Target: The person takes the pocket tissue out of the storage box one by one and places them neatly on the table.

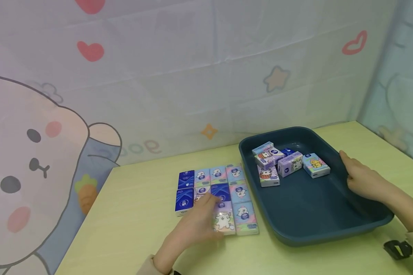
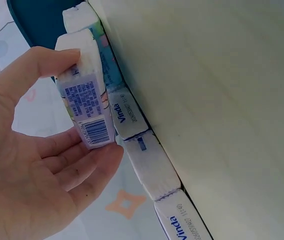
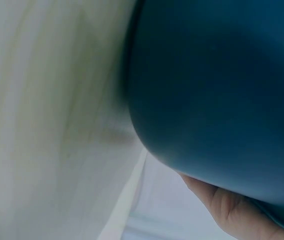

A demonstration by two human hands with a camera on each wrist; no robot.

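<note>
My left hand pinches a purple tissue pack between thumb and fingers; its barcode side faces the left wrist camera. In the head view this pack has a white cartoon animal on it and lies at the near side of a block of several tissue packs. Blue packs stand at the block's left, pastel ones along its right. On the right, my right hand grips the side rim of a dark teal tray. The right wrist view shows part of that hand against the tray's outer wall.
Several tissue packs lie loosely in the tray's far left part, among them a light blue one and a purple one. A printed cloth hangs behind the pale yellow table. A black strap shows near the right sleeve.
</note>
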